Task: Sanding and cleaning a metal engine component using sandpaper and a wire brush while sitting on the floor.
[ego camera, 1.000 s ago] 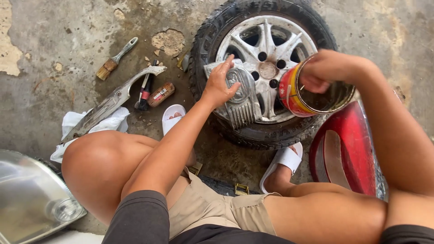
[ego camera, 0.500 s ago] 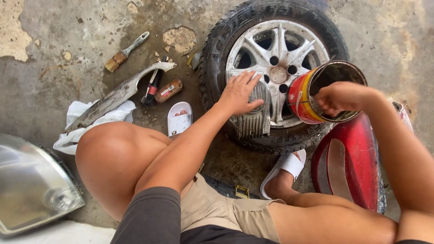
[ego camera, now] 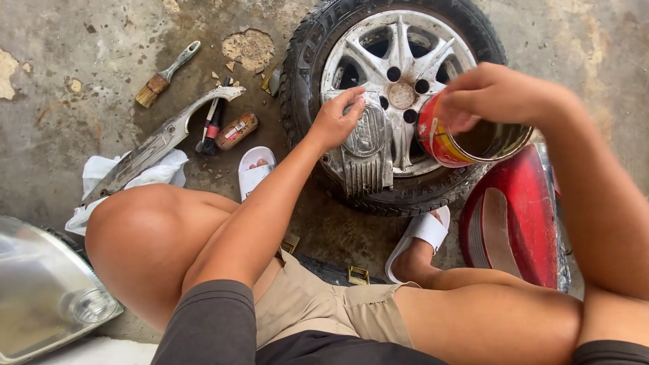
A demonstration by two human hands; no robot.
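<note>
Rough, stained concrete floor [ego camera: 81, 40] with a chipped patch at 12 o'clock. On it lies a car wheel [ego camera: 399, 94]: black treaded tyre around a dull silver multi-spoke alloy rim, filling the upper centre. At 3 to 4 o'clock, a glossy red curved tail-lamp lens [ego camera: 524, 216], its edge close beside the tyre. At 8 o'clock, a clear headlamp unit [ego camera: 40, 290], well apart from the wheel. At 9 o'clock, a long grey metal strip [ego camera: 155, 145] lies over a white cloth [ego camera: 108, 176].

A ribbed, grimy grey metal casting [ego camera: 365, 152] rests on the rim's lower half; the left hand [ego camera: 334, 122] lies flat on its upper end, fingers spread and lightly curled. The right hand [ego camera: 493, 94] grips the rim of a red round tin [ego camera: 466, 138], tilted over the wheel at 2 o'clock, fingers closed around its lip.

Small items at 10 to 11 o'clock: a wooden-handled paintbrush [ego camera: 162, 74], a red-handled brush [ego camera: 213, 125], a brown tube [ego camera: 236, 130]. Open floor remains at upper left.
</note>
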